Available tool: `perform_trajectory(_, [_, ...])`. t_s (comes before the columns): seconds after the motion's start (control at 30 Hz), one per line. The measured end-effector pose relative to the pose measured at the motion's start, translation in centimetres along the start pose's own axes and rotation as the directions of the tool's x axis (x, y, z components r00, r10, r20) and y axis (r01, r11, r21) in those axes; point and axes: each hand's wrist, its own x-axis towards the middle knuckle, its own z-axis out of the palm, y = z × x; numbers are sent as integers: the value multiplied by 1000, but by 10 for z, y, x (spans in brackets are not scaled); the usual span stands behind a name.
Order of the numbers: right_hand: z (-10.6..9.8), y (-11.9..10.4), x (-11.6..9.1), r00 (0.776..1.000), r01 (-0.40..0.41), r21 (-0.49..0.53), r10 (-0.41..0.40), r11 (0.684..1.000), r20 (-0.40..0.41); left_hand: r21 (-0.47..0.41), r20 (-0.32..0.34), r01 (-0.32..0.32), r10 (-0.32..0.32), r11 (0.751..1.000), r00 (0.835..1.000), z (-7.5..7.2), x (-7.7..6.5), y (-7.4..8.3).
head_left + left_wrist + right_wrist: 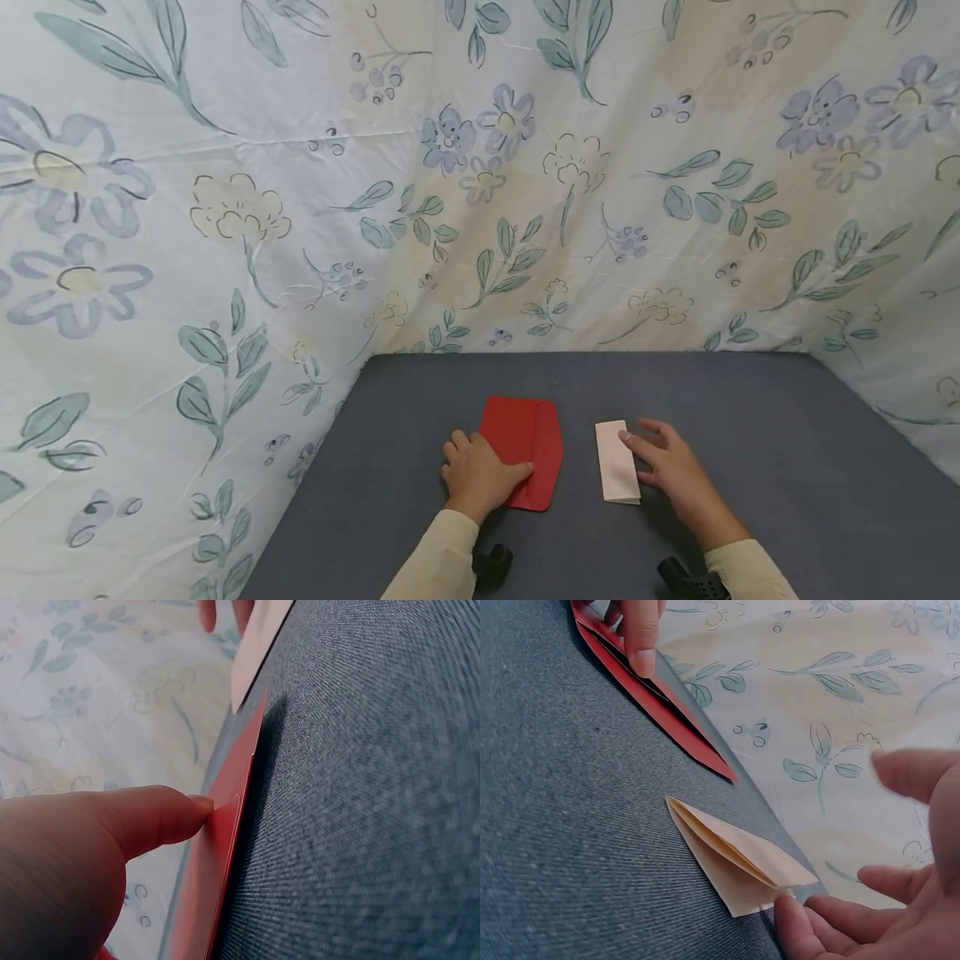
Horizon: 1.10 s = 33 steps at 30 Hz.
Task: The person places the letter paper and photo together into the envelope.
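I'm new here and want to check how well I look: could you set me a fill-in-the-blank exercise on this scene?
1. The envelope is coloured ____.
2. The hand touching the envelope is the person's ____ one.
3. The other hand, by the folded paper, is the ____ one.

Missing words: red; left; right.

A red paper envelope (517, 429) lies on a dark grey tabletop (810, 467), flap opened toward a pale peach, narrow rectangular folded paper (615, 467), which lies near it, apart, its layers slightly parted.
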Motion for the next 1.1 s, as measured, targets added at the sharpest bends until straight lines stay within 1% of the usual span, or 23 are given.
perform_trajectory(0.17, [4, 3, 2, 1000, 7, -44, -8, 999, -30, -4, 6, 4, -4, 1000, 1000, -2, -1, 1])
perform_trajectory(0.33, [4, 6, 4, 999, 20, -58, -23, 998, -47, 5, 14, 7, -7, 1000, 1000, -4, -1, 2])
perform_trajectory(0.57, [6, 8, 4, 997, 37, -87, -42, 996, -64, 0, -10, -4, 4, 1000, 1000, 0, 0, 0])
perform_trajectory(0.67, [7, 9, 4, 996, 29, -104, -38, 994, -80, -1, -21, -7, 7, 1000, 1000, 2, 1, -2])
perform_trajectory(0.83, [6, 12, 6, 995, 5, -74, -13, 997, -100, -5, -26, -8, 8, 1000, 1000, 4, 1, -3])
perform_trajectory(1.1, [3, 10, 0, 995, -4, -43, 0, 999, -101, -4, 0, -3, 3, 1000, 1000, -4, -2, 2])
